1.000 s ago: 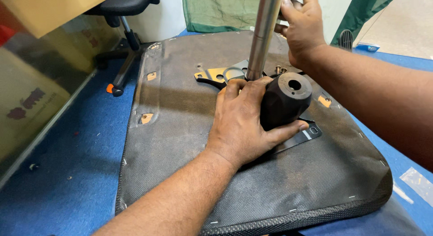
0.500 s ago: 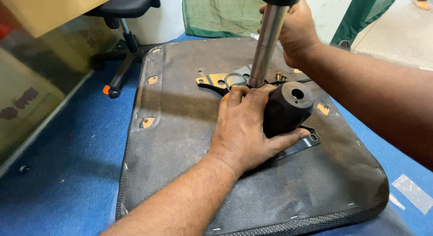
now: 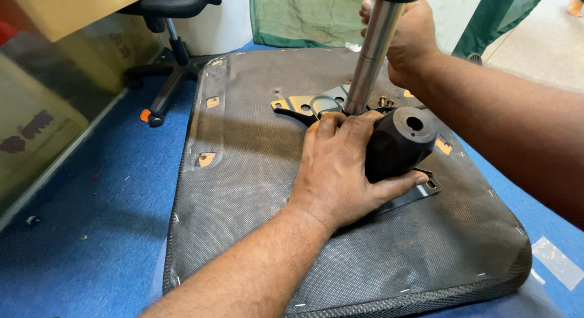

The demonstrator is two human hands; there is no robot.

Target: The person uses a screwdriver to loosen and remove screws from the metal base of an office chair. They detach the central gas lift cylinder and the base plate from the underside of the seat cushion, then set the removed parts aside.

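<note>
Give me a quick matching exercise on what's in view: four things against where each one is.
Things:
1. left hand
2. right hand
3. black knob
4. orange-tipped chair base

Places:
A. on the blue floor, left of the seat pad
B. high on the metal cylinder
C. pressed on the mechanism beside the cylinder's foot
D. between left thumb and fingers

Pairs: 1-C, 2-B, 3-D, 4-A

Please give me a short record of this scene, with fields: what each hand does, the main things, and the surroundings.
left hand: the left hand presses on the black knob and the metal plate
right hand: the right hand grips the steel cylinder near its top
cylinder: tilted slightly, its foot in the plate
base: upturned seat pad, grey fabric, on the blue floor
background: office chair, green cloth
</note>
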